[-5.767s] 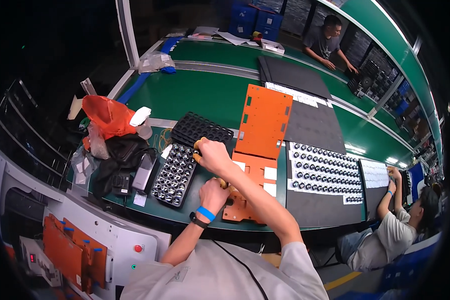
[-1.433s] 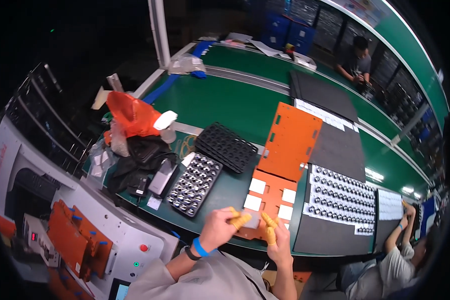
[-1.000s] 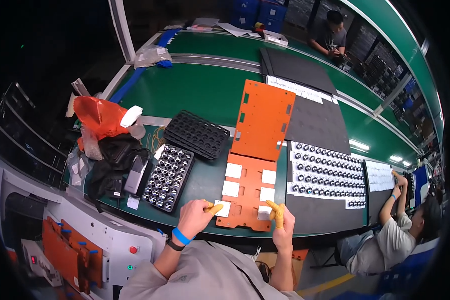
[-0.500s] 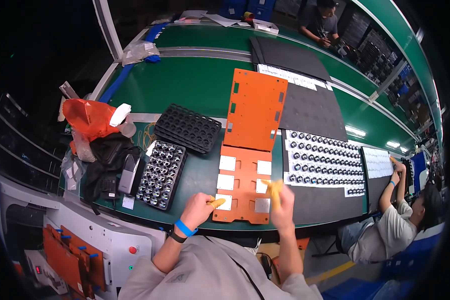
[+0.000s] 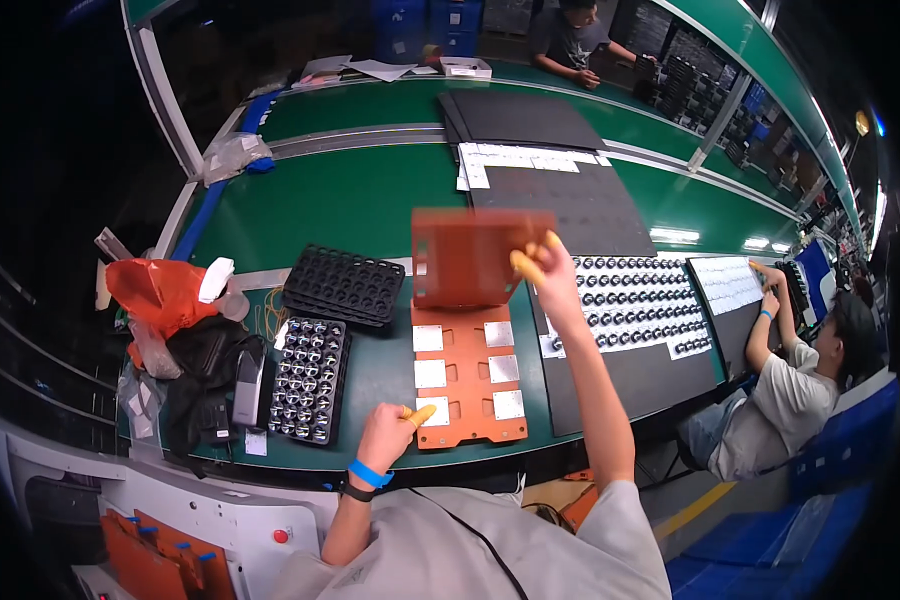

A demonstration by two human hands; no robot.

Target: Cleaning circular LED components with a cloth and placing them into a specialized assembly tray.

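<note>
An orange hinged fixture lies on the bench: its flat base [image 5: 470, 385] carries several white square plates [image 5: 431, 373] in two columns. My right hand [image 5: 548, 275], yellow covers on its fingertips, grips the right edge of the raised lid [image 5: 460, 260]. That lid is tilted over the far end of the base and blurred by motion. At the base's near left corner, my left hand [image 5: 395, 430] has curled fingers holding the edge, a yellow-covered fingertip on the nearest left plate.
Left of the fixture stand a black tray of shiny round parts [image 5: 310, 385] and stacked black trays [image 5: 345, 285]. Farther left are an orange bag [image 5: 165, 295] and a grey box-shaped device [image 5: 249, 390]. Rows of round parts [image 5: 630, 300] lie on the right; a co-worker [image 5: 785, 400] sits beyond.
My right hand has gone from the base's right side up to the lid and grips it. The lid has swung from standing open toward the base. My left hand stays at the near left corner.
</note>
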